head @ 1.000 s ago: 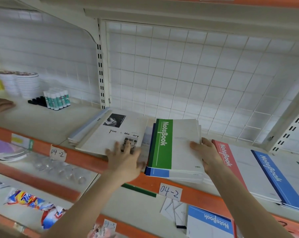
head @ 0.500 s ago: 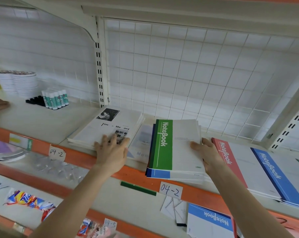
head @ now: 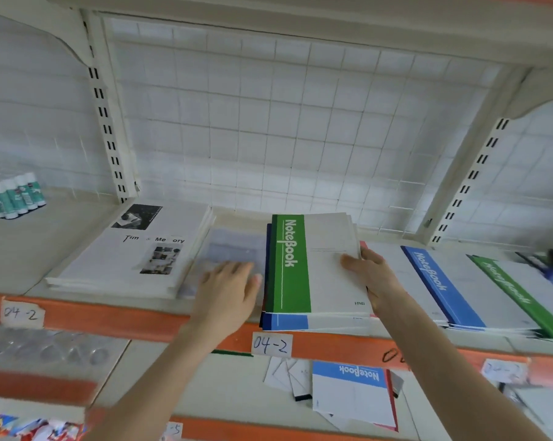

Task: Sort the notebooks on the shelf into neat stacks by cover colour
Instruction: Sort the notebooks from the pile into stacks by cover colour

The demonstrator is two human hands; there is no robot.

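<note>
Head view
- Shelf [head: 125, 316]: orange front lip, white wire grid [head: 268, 122] behind, and a paper tag [head: 271, 345] reading "04-2" on the lip.
- Green notebook [head: 319, 265]: lies at mid-shelf on top of a small stack, green spine band to the left. The stack's front edge reaches over the lip.
- Blue notebook [head: 289, 322]: directly beneath the green one; only its front strip shows.
- Right hand [head: 370, 278]: grasps the green notebook at its right edge, thumb on the cover. The fingers go round the edge, out of sight.
- Left hand [head: 229, 288]: released, palm down with fingers straight and spread over the pale notebook. Blur hides whether it touches.
- Pale notebook [head: 230, 249]: flat between the grey stack and the green notebook; too blurred to read.
- Grey stack [head: 135, 249]: left of centre; the top cover carries two dark photographs and some lettering.
- Right pile: a blue-spined notebook [head: 440, 288] and a green-spined notebook [head: 516, 294] overlap, just right of the right hand. A red edge [head: 364, 246] shows beside that hand.
- Glue sticks [head: 12, 195]: upright cluster at far left of the shelf.
- Lower shelf: a blue-banded notebook [head: 353, 393] lies upside-down to the viewer on loose white cards.
</note>
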